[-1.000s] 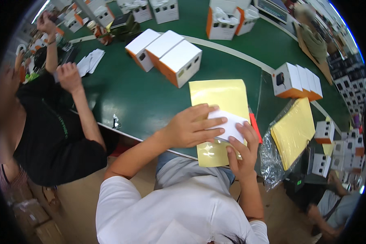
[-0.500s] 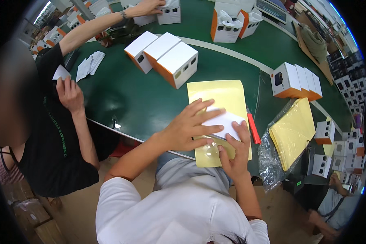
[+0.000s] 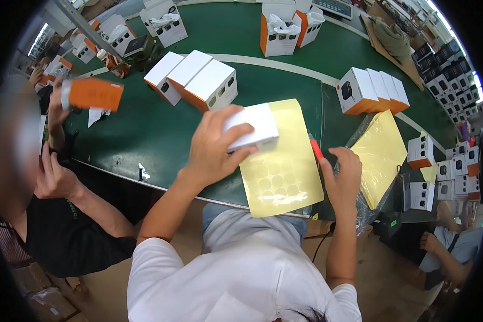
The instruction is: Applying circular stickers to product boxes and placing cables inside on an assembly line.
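My left hand (image 3: 212, 145) grips a small white carton (image 3: 255, 127) from its left side, thumb in front and fingers over the top. The carton is over the upper left part of a yellow sticker sheet (image 3: 284, 161), whose round clear stickers show near its lower end. To the right of the sheet, my right hand (image 3: 344, 177) is off the carton with thumb and forefinger apart. Just beyond its thumb lies a red-handled tool (image 3: 316, 149), partly on the sheet's edge; its kind is unclear.
White-and-orange cartons (image 3: 193, 80) stand ahead to the left, and another row (image 3: 373, 91) to the right. A stack of yellow sheets (image 3: 382, 155) lies in clear plastic beside my right hand. At the left, a co-worker's hand (image 3: 56, 104) holds a blurred orange carton (image 3: 95, 95).
The white carton has moved up and left in my left hand. My right hand has let go and shifted right. The co-worker's arm has drawn back, now with an orange carton.
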